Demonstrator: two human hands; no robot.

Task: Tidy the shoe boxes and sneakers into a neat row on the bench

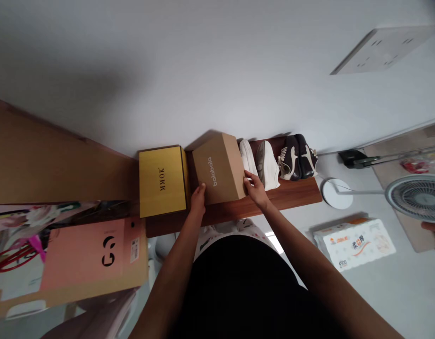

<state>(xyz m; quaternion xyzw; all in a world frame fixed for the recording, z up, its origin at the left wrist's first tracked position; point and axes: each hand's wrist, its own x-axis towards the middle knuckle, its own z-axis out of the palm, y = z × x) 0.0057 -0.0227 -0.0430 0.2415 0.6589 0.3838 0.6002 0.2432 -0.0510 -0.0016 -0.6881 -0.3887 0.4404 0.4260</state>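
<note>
A brown cardboard shoebox marked "balabala" is at the middle of the dark wooden shelf, turned slightly askew. My left hand grips its left side near the front, thumb on top. On the opposite side my right hand holds the box's right face, fingers against the cardboard. Left of it sits a yellow shoebox reading "MMOK". To the right stand a pair of white shoes and a pair of dark sneakers with pale laces. The box's underside is hidden.
A wooden panel rises at the left, above a pink box among clutter. On the floor at right lie a white tissue pack and a fan with a round base. Another person's hand shows at the right edge.
</note>
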